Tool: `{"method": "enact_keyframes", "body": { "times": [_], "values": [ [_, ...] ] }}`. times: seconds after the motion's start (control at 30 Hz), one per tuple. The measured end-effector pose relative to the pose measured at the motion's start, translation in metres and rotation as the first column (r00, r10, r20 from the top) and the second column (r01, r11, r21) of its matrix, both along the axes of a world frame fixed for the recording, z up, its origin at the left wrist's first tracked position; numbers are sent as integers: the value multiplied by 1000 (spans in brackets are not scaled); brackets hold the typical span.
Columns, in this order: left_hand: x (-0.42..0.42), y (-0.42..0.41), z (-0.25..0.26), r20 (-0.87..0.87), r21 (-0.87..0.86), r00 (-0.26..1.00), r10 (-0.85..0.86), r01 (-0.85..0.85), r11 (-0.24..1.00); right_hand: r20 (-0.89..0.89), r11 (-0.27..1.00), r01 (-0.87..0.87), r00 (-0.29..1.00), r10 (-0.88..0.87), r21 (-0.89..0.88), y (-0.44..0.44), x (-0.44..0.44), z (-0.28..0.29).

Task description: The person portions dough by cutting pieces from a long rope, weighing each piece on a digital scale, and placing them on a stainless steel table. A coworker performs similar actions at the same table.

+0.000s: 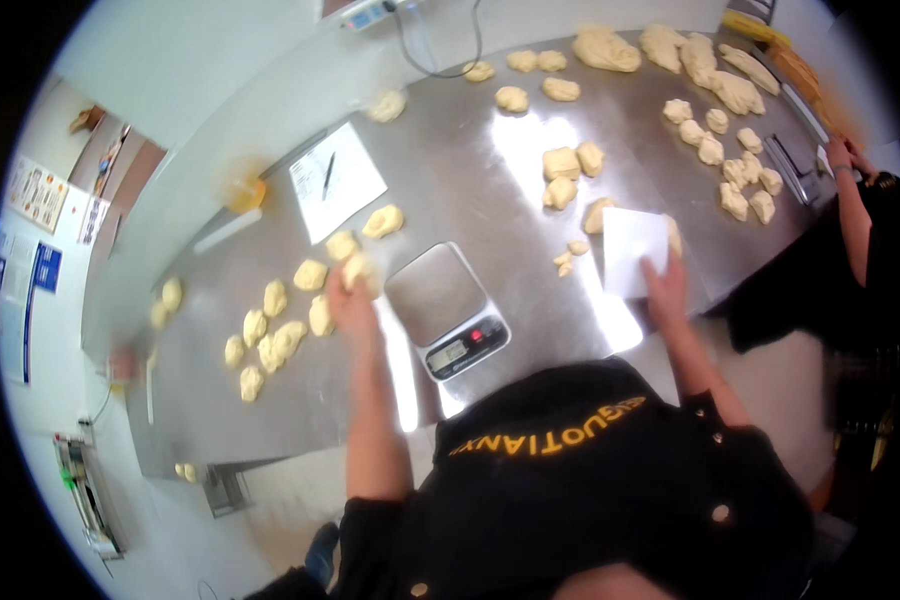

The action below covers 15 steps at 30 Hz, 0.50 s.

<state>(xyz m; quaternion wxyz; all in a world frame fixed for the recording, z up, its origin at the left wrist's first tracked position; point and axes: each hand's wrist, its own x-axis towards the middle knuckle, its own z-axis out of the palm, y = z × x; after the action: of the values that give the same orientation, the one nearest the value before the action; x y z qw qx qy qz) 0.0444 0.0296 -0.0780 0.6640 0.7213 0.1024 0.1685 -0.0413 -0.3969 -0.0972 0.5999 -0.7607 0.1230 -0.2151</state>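
Note:
My left hand [350, 304] holds a slightly blurred dough piece [359, 271] left of a digital kitchen scale [436, 296]. The scale's platform is bare and its display is lit. To the right, my right hand [666, 289] grips a flat white dough scraper [630, 247]. Behind that scraper, a larger lump of dough [598, 215] is partly hidden. Small dough scraps [565, 264] lie just left of the scraper. Several portioned dough pieces [274, 298] are spread on the table around and left of my left hand.
The steel table [450, 187] runs along a wall. A paper sheet [330, 191] with a pen [329, 176] lies beyond the left-hand dough. Big dough masses [607, 49] sit at the back right. At far right, a co-worker's hands [844, 154] are near a metal tool [791, 169].

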Motion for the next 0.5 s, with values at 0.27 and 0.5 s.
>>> {"method": "enact_keyframes", "body": {
  "times": [0.27,0.5],
  "values": [
    [13,-64,50,58,660,983,-173,92,745,19,997,38,999,-39,67,-1,-7,14],
    [3,-204,57,-215,819,708,-673,506,271,17,990,91,995,-94,109,-25,-19,9]
  ]
}}
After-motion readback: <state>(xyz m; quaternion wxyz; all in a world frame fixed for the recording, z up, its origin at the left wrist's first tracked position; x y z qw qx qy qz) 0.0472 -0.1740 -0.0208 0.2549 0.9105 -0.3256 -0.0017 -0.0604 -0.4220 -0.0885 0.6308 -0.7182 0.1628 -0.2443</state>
